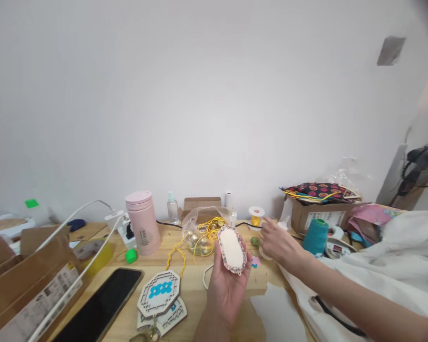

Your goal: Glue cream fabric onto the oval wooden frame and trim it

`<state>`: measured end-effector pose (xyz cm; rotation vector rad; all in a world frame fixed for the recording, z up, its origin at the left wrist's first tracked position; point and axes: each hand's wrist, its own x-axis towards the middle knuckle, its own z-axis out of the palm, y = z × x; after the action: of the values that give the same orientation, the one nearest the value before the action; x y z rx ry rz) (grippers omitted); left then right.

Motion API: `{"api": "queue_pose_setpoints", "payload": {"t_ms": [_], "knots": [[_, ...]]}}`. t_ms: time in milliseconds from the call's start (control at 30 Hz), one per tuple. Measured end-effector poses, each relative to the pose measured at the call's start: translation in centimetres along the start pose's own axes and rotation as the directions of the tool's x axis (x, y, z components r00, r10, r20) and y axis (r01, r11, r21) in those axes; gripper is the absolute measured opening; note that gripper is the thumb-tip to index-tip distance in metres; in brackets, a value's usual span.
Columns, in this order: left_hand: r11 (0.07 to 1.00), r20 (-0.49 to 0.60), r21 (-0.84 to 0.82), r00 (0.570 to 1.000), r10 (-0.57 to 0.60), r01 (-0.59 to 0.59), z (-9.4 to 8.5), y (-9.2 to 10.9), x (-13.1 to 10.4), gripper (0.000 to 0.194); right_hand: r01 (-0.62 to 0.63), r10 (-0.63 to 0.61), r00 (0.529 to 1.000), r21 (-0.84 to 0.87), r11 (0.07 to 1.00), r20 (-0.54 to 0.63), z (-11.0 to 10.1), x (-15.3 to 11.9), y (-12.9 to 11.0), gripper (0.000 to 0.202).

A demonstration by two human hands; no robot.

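My left hand (225, 297) is closed around an oval ornament (231, 249) with a plain cream middle, a ruffled floral border and a small loop at its lower end. It is held up above the table. To its right, my right hand (276, 240) reaches over the table, index finger stretched out beside a spool of yellow cord (256, 217). Nothing shows in that hand, though its lower fingers are partly hidden. A small green item (254, 242) and a pink-and-blue piece (256, 261) lie just left of the right hand.
Octagonal lattice pendants (159, 293) and a phone (100, 306) lie left. Behind stand a pink tumbler (142, 223), a spray bottle (172, 209) and a bag of yellow cords and bells (203, 232). Right are a teal thread cone (316, 236), a carton (319, 216) and white cloth (388, 270).
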<state>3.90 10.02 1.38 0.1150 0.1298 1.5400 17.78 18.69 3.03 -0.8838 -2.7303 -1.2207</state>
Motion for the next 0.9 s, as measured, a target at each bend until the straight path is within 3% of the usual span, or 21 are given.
{"api": "queue_pose_setpoints", "payload": {"t_ms": [167,267,433,500,567,633,733,833,900], "knots": [[0.999,0.003,0.028,1.0,-0.018,0.018,0.5,-0.2,-0.4,0.023,0.168,-0.148,0.98,-0.152,0.974,0.133,0.9,-0.3,-2.5,0.004],[0.999,-0.019,0.04,1.0,-0.003,0.004,0.6,-0.3,-0.4,0.023,0.213,-0.163,0.965,-0.253,0.944,0.204,0.4,-0.5,-3.2,0.011],[0.996,-0.03,0.091,1.0,-0.004,0.007,0.4,-0.5,-0.4,0.024,0.19,-0.168,0.977,-0.181,0.965,0.133,-0.5,-0.5,-3.3,0.021],[0.994,-0.046,0.106,0.999,-0.002,0.007,0.2,-0.5,-0.3,0.023,0.124,-0.117,0.991,-0.137,0.983,0.058,-1.7,-0.7,-2.8,0.028],[0.993,-0.071,0.121,0.997,0.005,0.004,0.1,-0.4,-0.2,0.022,0.007,-0.008,1.0,-0.029,1.0,-0.03,-3.7,-1.5,-2.1,0.027],[0.989,-0.076,0.148,0.997,-0.002,0.013,0.3,-0.2,-0.2,0.021,-0.116,0.137,0.986,0.209,0.971,-0.092,-5.8,-2.9,-1.5,0.02],[0.973,-0.072,0.217,0.995,-0.068,0.082,0.8,-0.3,-0.5,0.021,-0.23,0.323,0.945,0.601,0.765,-0.05,-7.4,-6.2,-1.7,0.03],[0.93,-0.123,0.303,0.976,-0.18,0.209,1.3,-1.1,-1.8,0.027,-0.277,0.315,0.943,0.778,0.564,0.108,-5.6,-10.1,-2.7,0.032],[0.88,-0.208,0.355,0.945,-0.253,0.314,1.3,-2.0,-3.0,0.03,-0.329,0.319,0.932,0.767,0.551,0.171,-3.5,-12.4,-3.1,0.026]]}}
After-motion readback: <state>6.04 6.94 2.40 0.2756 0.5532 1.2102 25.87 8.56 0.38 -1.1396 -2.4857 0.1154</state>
